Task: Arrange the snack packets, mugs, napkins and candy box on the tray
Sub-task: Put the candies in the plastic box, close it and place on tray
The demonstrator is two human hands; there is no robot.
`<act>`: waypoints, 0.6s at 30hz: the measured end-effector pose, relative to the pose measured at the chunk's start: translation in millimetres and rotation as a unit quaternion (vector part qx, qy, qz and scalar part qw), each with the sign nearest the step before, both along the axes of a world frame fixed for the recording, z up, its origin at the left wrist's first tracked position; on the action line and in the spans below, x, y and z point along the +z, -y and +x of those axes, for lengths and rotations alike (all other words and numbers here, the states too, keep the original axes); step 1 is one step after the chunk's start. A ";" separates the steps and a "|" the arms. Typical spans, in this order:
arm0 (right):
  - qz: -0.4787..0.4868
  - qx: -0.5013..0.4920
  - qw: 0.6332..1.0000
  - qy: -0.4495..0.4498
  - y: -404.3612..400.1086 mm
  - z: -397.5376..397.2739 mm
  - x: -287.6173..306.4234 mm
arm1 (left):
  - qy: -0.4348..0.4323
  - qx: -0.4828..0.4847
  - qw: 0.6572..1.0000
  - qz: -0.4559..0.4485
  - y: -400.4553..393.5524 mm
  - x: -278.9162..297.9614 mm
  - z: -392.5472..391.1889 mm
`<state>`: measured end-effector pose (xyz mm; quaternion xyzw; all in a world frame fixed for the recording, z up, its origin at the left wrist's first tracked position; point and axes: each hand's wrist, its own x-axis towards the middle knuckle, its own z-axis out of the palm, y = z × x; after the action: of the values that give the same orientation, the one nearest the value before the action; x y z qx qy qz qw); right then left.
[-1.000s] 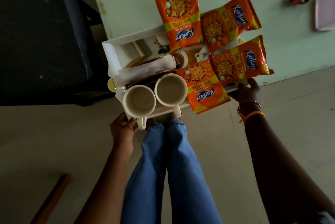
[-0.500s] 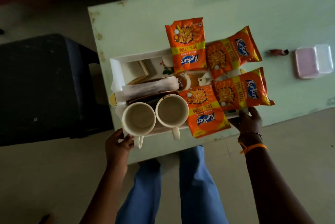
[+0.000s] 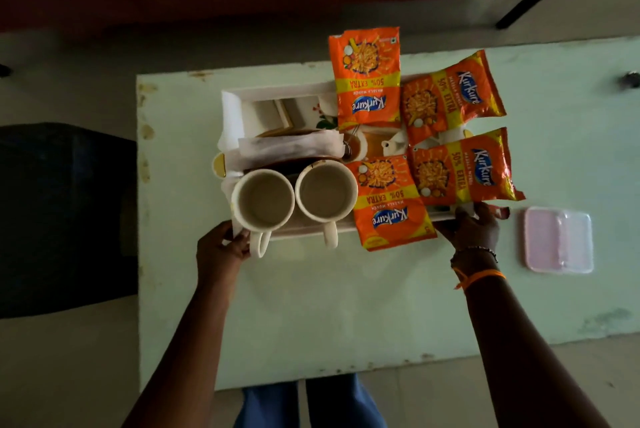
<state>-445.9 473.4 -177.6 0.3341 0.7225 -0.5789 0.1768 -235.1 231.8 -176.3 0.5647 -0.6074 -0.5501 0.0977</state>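
Left hand (image 3: 221,247) and right hand (image 3: 472,228) each grip a near corner of the tray (image 3: 277,92), over the table (image 3: 329,306); packets (image 3: 391,202) and mugs (image 3: 265,201) hide its floor, napkins (image 3: 287,149) murky.

We see a loaded tray (image 3: 277,90) on the table (image 3: 346,306).

On the tray, our two mugs (image 3: 263,201) (image 3: 325,191) stand side by side at the near left; behind them lie the napkins (image 3: 287,147). Four snack packets (image 3: 367,78) (image 3: 450,95) (image 3: 391,202) (image 3: 464,171) fill the right half. A lidded container (image 3: 558,243) lies on the table, right of the tray.
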 end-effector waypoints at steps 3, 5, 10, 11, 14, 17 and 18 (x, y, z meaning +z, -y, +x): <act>0.000 0.007 1.000 0.005 2.4 -19.4 -4.2 | -0.005 0.003 1.000 0.010 4.4 -2.3 -22.7; 0.004 0.001 1.000 0.013 2.7 -26.9 -6.4 | 0.000 0.004 1.000 0.018 7.8 -5.2 -31.7; 0.006 0.002 1.000 0.021 5.8 -33.7 -9.0 | 0.008 0.025 0.998 0.049 15.6 -11.1 -38.2; 0.008 0.001 1.000 0.023 6.2 -34.1 -9.9 | 0.013 0.025 0.998 0.050 16.1 -12.1 -38.1; 0.016 0.005 1.000 0.026 5.9 -34.8 -11.5 | 0.026 0.017 0.999 0.042 16.2 -13.6 -36.3; 0.014 -0.006 0.999 0.033 7.5 -35.9 -10.1 | 0.060 -0.012 0.998 0.025 16.4 -15.5 -35.3; 0.010 -0.011 0.999 0.036 8.1 -35.5 -9.7 | 0.069 -0.019 0.997 0.023 16.0 -15.7 -35.7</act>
<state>-481.5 465.2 -187.4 0.3647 0.7175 -0.5611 0.1932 -270.8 215.8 -192.0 0.5915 -0.6105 -0.5257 0.0319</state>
